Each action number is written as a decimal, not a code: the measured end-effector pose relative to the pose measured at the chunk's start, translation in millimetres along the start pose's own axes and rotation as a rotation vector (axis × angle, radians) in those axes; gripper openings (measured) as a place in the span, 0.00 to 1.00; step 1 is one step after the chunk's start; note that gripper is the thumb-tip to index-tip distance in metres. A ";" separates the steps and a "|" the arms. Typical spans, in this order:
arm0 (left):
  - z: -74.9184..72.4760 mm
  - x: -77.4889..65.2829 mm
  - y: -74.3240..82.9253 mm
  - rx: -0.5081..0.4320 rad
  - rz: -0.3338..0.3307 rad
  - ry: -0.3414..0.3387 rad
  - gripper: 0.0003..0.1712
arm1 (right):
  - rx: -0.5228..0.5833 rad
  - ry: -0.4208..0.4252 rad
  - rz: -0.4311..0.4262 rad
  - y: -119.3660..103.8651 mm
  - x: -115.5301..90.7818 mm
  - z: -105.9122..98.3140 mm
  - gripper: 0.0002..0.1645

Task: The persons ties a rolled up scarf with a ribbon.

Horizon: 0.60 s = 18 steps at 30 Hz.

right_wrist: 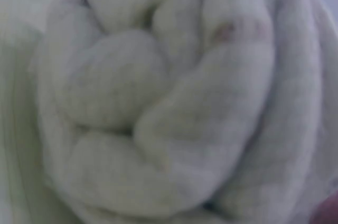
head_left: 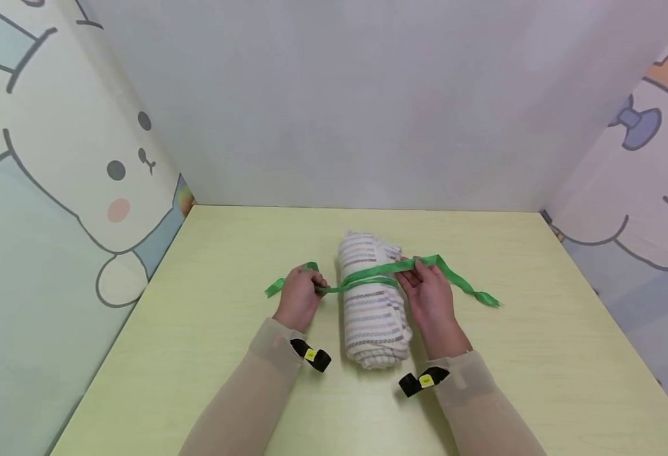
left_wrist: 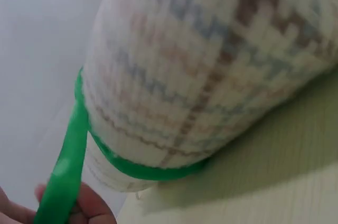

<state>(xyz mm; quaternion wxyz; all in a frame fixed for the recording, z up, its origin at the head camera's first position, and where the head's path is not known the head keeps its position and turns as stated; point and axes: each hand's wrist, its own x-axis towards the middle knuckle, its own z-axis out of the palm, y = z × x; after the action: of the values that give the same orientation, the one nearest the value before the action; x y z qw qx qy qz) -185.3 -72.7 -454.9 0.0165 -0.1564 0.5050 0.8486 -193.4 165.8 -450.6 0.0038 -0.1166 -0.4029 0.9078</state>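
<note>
A rolled striped towel [head_left: 374, 326] lies lengthwise on the table, with a green ribbon [head_left: 382, 268] passed round its middle. To its left, my left hand [head_left: 298, 296] pinches one length of the ribbon, drawn out from the roll. My right hand [head_left: 432, 301], on the other side, pinches the second length; its loose tail trails to the right. The left wrist view has the ribbon [left_wrist: 74, 142] running from the towel [left_wrist: 158, 71] to fingers [left_wrist: 95, 205]. Filling the right wrist view is the towel's coiled end [right_wrist: 158, 113], blurred.
The pale yellow table [head_left: 243, 240] carries the towel and both forearms. A plain light wall [head_left: 334, 114] rises behind it. Cartoon-printed panels [head_left: 60, 158] flank the table on both sides. Each cuff bears a small black camera [head_left: 318, 360].
</note>
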 end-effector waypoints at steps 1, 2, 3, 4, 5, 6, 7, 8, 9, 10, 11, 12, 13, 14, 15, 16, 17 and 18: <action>-2.4 -0.3 0.0 0.021 -0.008 0.006 0.07 | 0.007 -0.002 0.005 -0.6 -0.2 -0.1 0.13; -4.6 -0.8 0.2 0.047 -0.021 0.012 0.13 | 0.014 -0.005 0.009 -1.2 -0.4 -0.2 0.12; -7.1 -1.8 0.4 0.072 -0.036 0.014 0.17 | 0.024 -0.006 0.014 -1.9 -0.7 -0.3 0.11; -9.4 -2.8 0.7 0.102 -0.050 0.010 0.19 | 0.037 -0.006 0.019 -2.6 -1.1 -0.2 0.11; -11.8 -3.8 1.0 0.129 -0.064 0.005 0.21 | 0.047 -0.005 0.021 -3.3 -1.4 -0.1 0.10; -13.9 -4.8 1.4 0.171 -0.074 -0.004 0.22 | 0.055 -0.005 0.022 -3.9 -1.7 0.2 0.09; -16.0 -5.8 1.8 0.217 -0.080 -0.016 0.22 | 0.063 -0.004 0.021 -4.6 -2.1 0.5 0.09; -17.6 -7.2 2.6 0.268 -0.081 -0.031 0.23 | 0.068 -0.003 0.019 -5.2 -2.2 0.7 0.08; -19.3 -8.2 3.3 0.323 -0.077 -0.046 0.23 | 0.072 -0.002 0.016 -5.8 -2.5 1.0 0.08; -21.0 -8.8 4.0 0.391 -0.069 -0.061 0.23 | 0.074 -0.002 0.014 -6.3 -2.8 1.3 0.08; -22.4 -9.8 4.9 0.455 -0.066 -0.079 0.24 | 0.073 -0.002 0.010 -6.9 -3.0 1.4 0.08; -23.8 -10.8 5.9 0.524 -0.066 -0.098 0.24 | 0.072 -0.002 0.009 -7.4 -3.4 1.5 0.08; -25.2 -11.7 7.2 0.591 -0.066 -0.117 0.25 | 0.071 -0.001 0.007 -7.8 -3.7 1.6 0.08; -26.5 -12.5 8.8 0.659 -0.068 -0.134 0.25 | 0.066 0.000 0.006 -8.2 -3.9 1.7 0.08; -27.7 -13.3 10.3 0.728 -0.072 -0.151 0.25 | 0.059 0.000 0.004 -8.6 -4.3 1.7 0.08; -28.7 -14.0 11.8 0.786 -0.086 -0.167 0.26 | 0.053 0.000 0.003 -8.9 -4.5 1.6 0.09; -29.5 -14.7 13.3 0.830 -0.101 -0.183 0.26 | 0.045 0.002 0.001 -9.2 -4.6 1.5 0.09; -30.4 -14.9 14.5 0.872 -0.110 -0.191 0.27 | 0.037 0.003 -0.001 -9.3 -4.7 1.5 0.09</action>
<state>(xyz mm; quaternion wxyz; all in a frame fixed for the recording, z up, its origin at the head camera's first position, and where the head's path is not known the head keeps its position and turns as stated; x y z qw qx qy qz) -166.3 -104.0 -451.8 0.1724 -0.0823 0.8028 0.5649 -189.9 170.6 -441.8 0.0072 -0.1176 -0.3862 0.9149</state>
